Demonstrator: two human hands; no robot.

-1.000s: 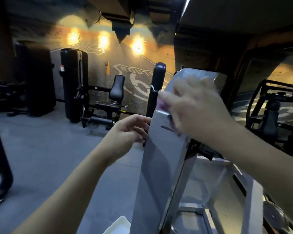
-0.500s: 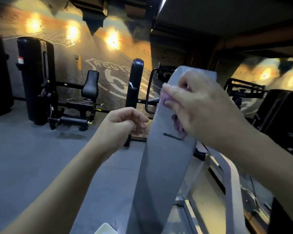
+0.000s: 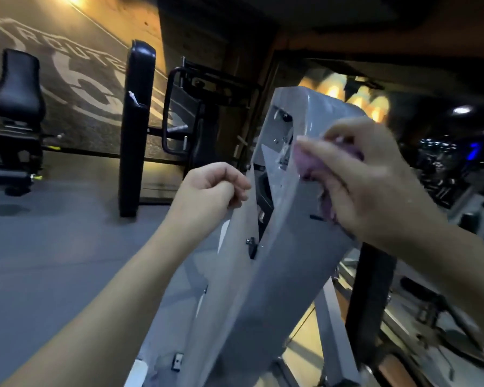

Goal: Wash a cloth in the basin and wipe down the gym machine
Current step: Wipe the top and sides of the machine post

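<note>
1. Dim gym floor stretches behind, with a black padded seat and a painted wall.
2. Up front, the grey gym machine leans, its long panel running from bottom left to top right.
3. Her right hand clutches the purple cloth against the panel's upper end.
4. Her left hand is loosely curled, apparently holding nothing, just beside the panel's left edge.
5. Unwiped length lies below the cloth, so I'd guess the right hand sweeps downward along that axis.
</note>
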